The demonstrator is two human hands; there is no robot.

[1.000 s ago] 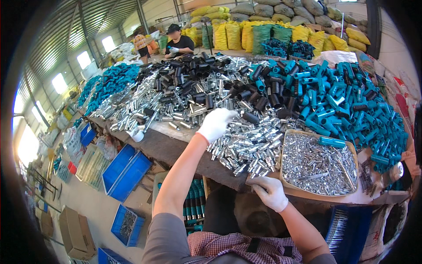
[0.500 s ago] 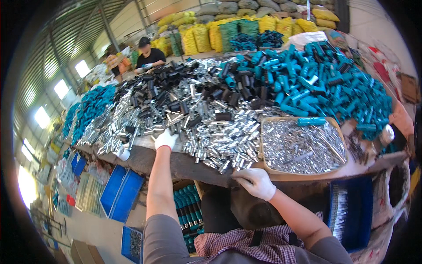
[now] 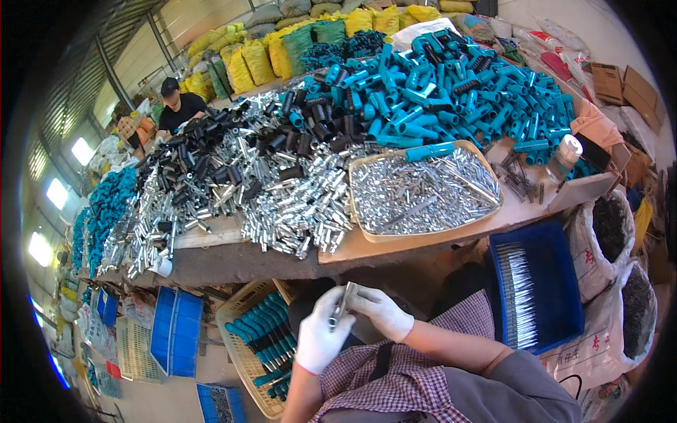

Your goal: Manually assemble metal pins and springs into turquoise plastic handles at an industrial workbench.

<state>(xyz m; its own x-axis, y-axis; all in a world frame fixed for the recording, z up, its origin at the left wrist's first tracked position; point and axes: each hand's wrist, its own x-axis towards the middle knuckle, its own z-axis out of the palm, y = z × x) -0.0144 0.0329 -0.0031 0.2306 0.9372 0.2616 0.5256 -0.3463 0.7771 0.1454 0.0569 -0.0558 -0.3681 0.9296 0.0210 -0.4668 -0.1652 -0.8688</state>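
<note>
In front of my lap, below the table's front edge, both white-gloved hands meet at a short shiny metal tube [image 3: 341, 307]. My left hand [image 3: 322, 338] is closed around its lower part, and the tube's hollow end faces down. My right hand [image 3: 384, 314] has its fingers closed at the upper part. Whether the tube is one piece or two cannot be made out. Beyond my hands, a heap of similar silver metal tubes [image 3: 289, 211] lies on the table [image 3: 233, 261]. To its right stands a shallow tray [image 3: 430, 231] of small metal pins.
Teal handles [image 3: 486, 99] and black sleeves [image 3: 211, 151] are heaped farther back. A yellowish crate [image 3: 236, 374] of teal-and-black handles stands below left; a blue bin [image 3: 553, 296] with silver rods stands right. Behind the heap, a co-worker [image 3: 180, 106] sits at far left.
My left hand has come back from the heap to my lap, and my right hand has left the table edge to join it. Both now hold a metal tube. The view has shifted right.
</note>
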